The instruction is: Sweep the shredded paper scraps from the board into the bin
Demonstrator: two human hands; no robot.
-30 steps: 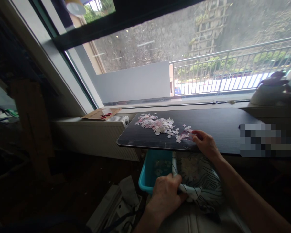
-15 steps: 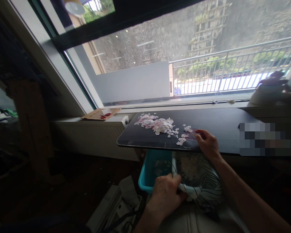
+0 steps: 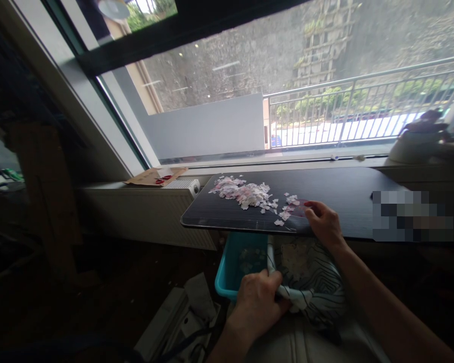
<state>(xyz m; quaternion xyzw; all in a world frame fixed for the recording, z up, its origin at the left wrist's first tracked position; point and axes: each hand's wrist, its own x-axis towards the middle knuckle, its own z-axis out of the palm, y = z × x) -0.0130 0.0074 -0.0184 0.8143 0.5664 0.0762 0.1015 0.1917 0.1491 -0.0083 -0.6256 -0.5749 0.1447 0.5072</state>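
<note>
My right hand [image 3: 323, 222] pinches a thin, see-through pinkish sheet [image 3: 298, 208] close to the near edge of the dark tabletop [image 3: 340, 189]. Just left of the sheet lies a small cluster of pale paper scraps [image 3: 292, 200]. A bigger heap of white and pink paper scraps [image 3: 245, 192] spreads farther left. Below the table edge, my left hand [image 3: 260, 295] is closed on the rim of a white cloth bag with black wavy lines [image 3: 327, 275]. The bag's mouth is open, with pale scraps visible inside. Beside it is a turquoise bin [image 3: 221, 285], which also contains scraps.
Red-handled scissors [image 3: 163, 179] rest on brown paper [image 3: 142, 177] atop the radiator [image 3: 136, 214]. A window with a sill runs behind the table. White boxy items [image 3: 170, 312] stand on the floor at lower left. Part of the tabletop's right side is blurred out.
The few scraps by the sheet have shifted and spread slightly near the table's front edge. Both hands stay almost in place, keeping their holds.
</note>
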